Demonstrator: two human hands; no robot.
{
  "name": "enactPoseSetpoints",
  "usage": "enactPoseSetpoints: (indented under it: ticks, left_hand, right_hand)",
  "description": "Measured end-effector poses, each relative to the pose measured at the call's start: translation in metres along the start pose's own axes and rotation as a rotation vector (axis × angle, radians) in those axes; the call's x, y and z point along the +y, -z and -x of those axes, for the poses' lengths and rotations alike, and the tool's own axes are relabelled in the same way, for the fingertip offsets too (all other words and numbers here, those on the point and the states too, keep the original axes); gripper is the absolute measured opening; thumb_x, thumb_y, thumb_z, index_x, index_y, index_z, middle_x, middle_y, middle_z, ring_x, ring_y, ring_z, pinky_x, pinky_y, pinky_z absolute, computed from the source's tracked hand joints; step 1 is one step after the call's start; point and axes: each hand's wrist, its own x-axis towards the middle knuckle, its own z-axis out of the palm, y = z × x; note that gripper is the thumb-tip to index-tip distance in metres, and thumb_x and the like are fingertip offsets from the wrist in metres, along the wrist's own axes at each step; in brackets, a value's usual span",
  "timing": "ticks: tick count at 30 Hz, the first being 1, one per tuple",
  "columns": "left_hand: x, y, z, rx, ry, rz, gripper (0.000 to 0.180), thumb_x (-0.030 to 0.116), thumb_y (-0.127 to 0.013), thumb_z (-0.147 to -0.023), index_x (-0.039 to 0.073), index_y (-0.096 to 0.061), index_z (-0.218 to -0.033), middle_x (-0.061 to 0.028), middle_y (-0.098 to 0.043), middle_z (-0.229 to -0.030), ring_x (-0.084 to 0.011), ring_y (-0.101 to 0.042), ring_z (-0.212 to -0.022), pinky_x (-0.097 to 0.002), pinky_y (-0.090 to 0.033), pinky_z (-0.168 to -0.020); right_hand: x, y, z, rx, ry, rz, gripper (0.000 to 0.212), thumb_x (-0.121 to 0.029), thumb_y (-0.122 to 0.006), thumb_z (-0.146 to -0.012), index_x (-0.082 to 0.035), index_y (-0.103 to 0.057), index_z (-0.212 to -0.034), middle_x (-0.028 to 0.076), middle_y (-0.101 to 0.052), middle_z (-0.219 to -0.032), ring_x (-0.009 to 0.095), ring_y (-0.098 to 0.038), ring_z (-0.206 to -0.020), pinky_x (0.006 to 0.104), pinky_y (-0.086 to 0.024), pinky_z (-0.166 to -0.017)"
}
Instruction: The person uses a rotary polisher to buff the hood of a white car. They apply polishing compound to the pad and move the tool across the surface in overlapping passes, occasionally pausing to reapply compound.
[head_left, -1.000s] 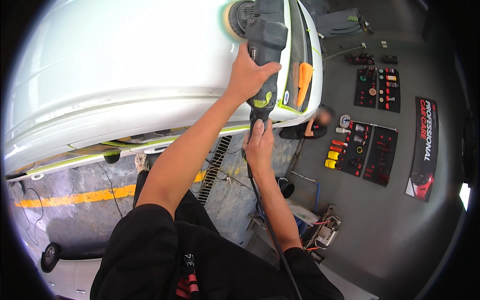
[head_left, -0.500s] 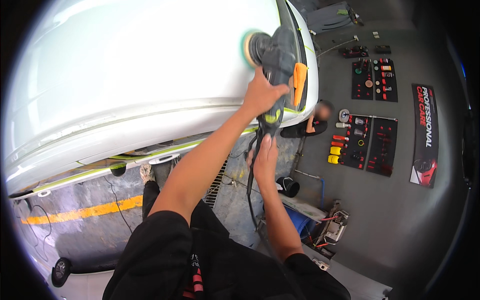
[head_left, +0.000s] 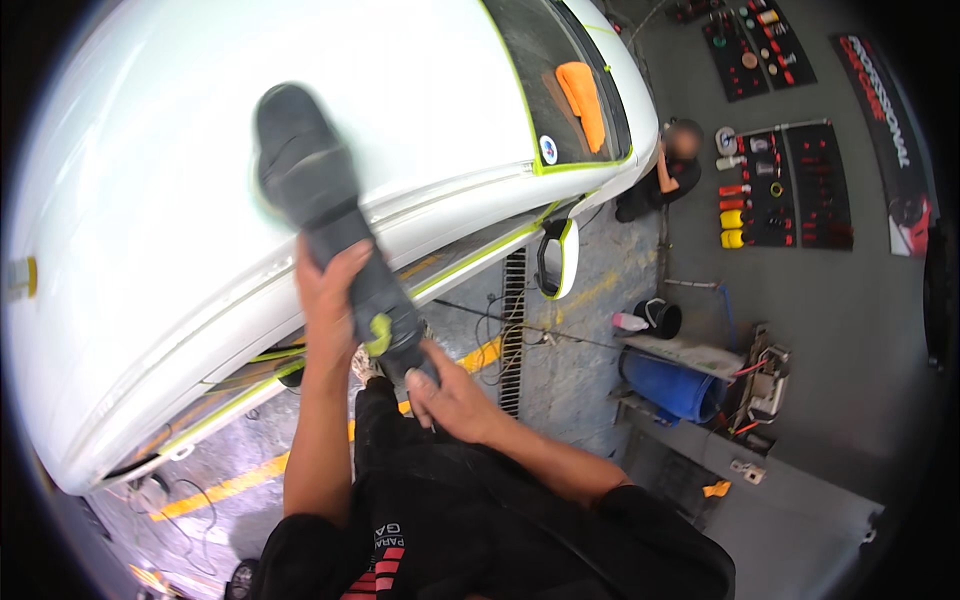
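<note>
1 white car (head_left: 400,160) took up most of the left side, and its roof (head_left: 420,90) was the surface most at risk: had a spinning pad dwelt on a single patch, heat or swirl marks could have followed. The windshield (head_left: 540,95), at the roof's right edge, was well apart from the machine. By the car's front corner, a co-worker (head_left: 672,180) crouched — clear, I judged, of any slip.

The black polisher (head_left: 305,160) slanted across the roof's lower edge, its head above the roof and its tail out past that edge. The pad was hidden under the head, so I could not tell whether it touched the paint. A tilt there might have dug the pad in; drifting down to the edge could have worn the finish thin. An orange cloth (head_left: 582,105) on the windshield would have snagged only if the head had strayed that far.

2 hands shared the load: the left hand (head_left: 330,290) was wrapped around the body just behind the head, and the right hand (head_left: 450,400) gripped the tail end. If either had loosened, the head could have skipped. The thin green tape (head_left: 475,262) along the car's side might have lifted — if the pad had caught it.
</note>
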Motion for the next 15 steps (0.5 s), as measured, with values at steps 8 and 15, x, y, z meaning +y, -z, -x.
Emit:
enactPoseSetpoints:
  ticks: [8,15]
  left_hand:
    - [-0.033,-0.053,-0.001,0.049,0.029,-0.015,0.054,0.021,-0.080,-0.088,0.000,-0.052,-0.128,-0.0124,-0.068,-0.101,-0.0212,-0.072,-0.082,-0.0348,-0.062,-0.071]
    - [-0.072,-0.123,-0.026,-0.055,0.033,0.046,0.065,0.020,-0.086,-0.082,-0.002,-0.051,-0.133,-0.0103,-0.066,-0.108,-0.0165,-0.067,-0.087,-0.0330,-0.059,-0.075]
  right_hand:
    - [-0.005,0.050,0.031,0.207,-0.061,0.185,0.064,-0.048,-0.051,-0.110,0.001,-0.045,-0.150,0.012,-0.063,-0.069,0.021,-0.064,-0.060,0.0387,-0.051,-0.059]
    - [-0.010,0.087,0.037,0.348,-0.044,-0.002,0.061,-0.057,-0.044,-0.112,-0.003,-0.049,-0.139,0.002,-0.052,-0.063,0.011,-0.049,-0.045,0.0277,-0.041,-0.043]
